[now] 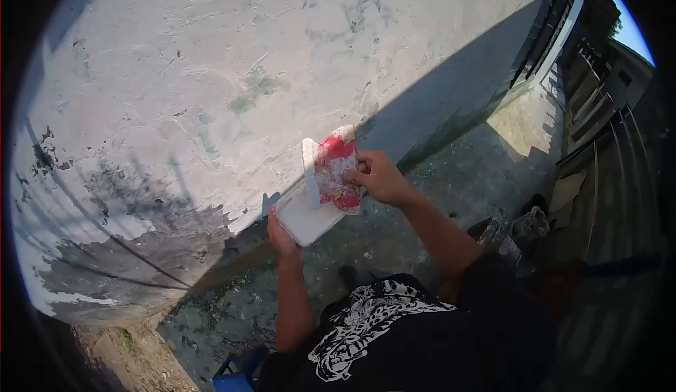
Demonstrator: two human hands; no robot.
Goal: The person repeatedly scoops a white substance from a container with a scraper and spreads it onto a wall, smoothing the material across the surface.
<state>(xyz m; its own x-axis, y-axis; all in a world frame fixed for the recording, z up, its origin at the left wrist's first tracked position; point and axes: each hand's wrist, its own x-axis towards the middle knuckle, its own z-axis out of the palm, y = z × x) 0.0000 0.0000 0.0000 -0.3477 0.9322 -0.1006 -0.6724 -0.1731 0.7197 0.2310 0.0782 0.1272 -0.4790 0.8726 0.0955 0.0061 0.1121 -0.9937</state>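
Note:
My left hand is closed around the near left edge of a shallow white rectangular tray, held tilted in front of my body. In my right hand, a flat red piece smeared with white paste is pinched between thumb and fingers. It stands upright over the far right part of the tray, its lower edge right at the tray's surface. White material coats its left side and top corner. Part of the tray is hidden behind it.
A whitewashed wall with peeling, darkened patches rises ahead, partly sunlit. Below lies a stained concrete floor. A blue object is at the lower left. Clutter lies on the right, and a barred window is at the upper right.

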